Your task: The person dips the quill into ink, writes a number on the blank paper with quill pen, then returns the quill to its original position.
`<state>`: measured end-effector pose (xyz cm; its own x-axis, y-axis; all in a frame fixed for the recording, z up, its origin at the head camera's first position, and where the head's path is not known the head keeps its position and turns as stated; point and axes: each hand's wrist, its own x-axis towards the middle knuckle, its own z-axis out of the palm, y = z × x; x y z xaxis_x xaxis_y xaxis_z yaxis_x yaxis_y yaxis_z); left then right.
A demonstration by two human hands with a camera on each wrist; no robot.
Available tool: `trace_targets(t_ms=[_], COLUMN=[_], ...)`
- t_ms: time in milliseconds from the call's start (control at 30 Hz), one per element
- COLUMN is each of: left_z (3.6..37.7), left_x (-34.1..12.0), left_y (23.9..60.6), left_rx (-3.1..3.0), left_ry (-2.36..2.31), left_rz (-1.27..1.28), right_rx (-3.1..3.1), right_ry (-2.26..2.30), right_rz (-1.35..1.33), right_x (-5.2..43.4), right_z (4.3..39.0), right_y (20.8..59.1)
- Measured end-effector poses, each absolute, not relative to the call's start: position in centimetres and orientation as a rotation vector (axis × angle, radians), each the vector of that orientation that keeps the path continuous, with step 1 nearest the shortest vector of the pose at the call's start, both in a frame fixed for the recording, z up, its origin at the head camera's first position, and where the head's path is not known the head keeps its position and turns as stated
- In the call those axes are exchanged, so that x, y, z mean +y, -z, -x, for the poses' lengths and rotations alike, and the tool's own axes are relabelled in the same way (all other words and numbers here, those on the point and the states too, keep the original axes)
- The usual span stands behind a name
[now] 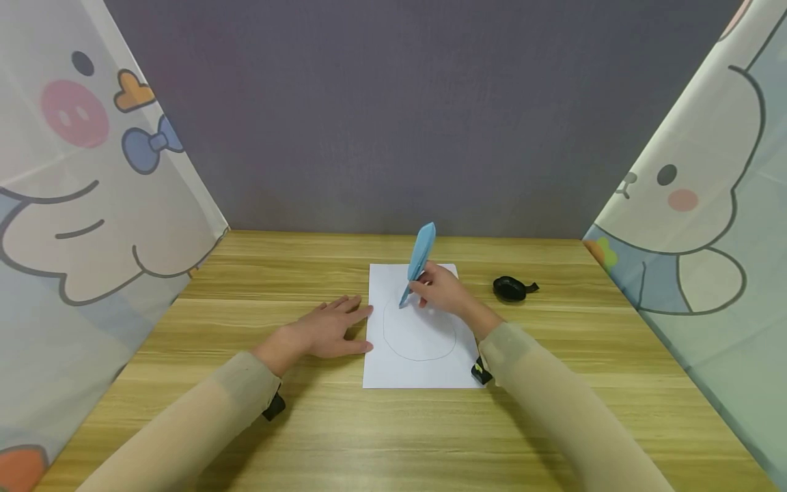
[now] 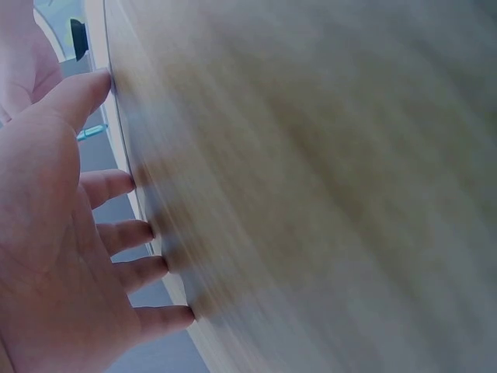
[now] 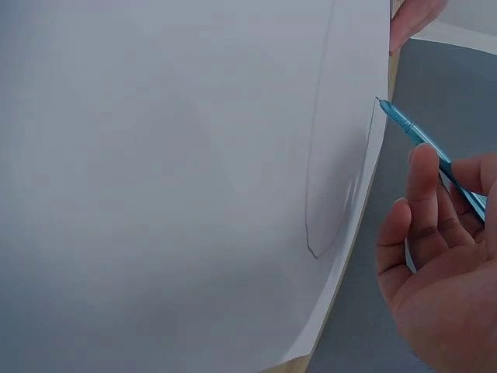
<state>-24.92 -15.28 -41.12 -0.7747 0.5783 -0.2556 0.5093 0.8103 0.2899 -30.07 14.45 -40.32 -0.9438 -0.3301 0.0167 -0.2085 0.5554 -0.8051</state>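
A white sheet of paper [image 1: 393, 376] lies on the wooden table [image 1: 332, 437], with a thin, rounded, open-topped line [image 1: 420, 360] drawn on it. My right hand [image 1: 444, 290] pinches a light blue pen [image 1: 421, 251] with a broad, feather-shaped upper end. Its tip meets the sheet at the line's end, seen closely in the right wrist view, where the pen [image 3: 423, 138] slants. My left hand [image 1: 328, 329] rests with fingers spread at the left of the sheet, thumb and index reaching its edge. In the left wrist view the left hand's fingertips [image 2: 147, 231] touch down.
A small black rounded object with a short tab [image 1: 510, 288] lies right of the paper. A grey panel [image 1: 399, 123] stands behind the table, and cartoon-printed cloths [image 1: 80, 205] rise at both sides. Black straps show at both wrists.
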Motion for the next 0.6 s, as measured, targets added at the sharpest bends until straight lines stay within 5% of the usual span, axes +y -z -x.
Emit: trace_targets(t_ms=[600], left_z=[24.9], left_x=[-15.2], left_y=[41.1], left_rx=[2.676], left_ry=[-0.267], left_rz=[-0.822], right_rx=[2.655], right_ry=[1.305], right_rz=[0.541], right_x=[12.7], right_z=[29.4], right_y=[40.5])
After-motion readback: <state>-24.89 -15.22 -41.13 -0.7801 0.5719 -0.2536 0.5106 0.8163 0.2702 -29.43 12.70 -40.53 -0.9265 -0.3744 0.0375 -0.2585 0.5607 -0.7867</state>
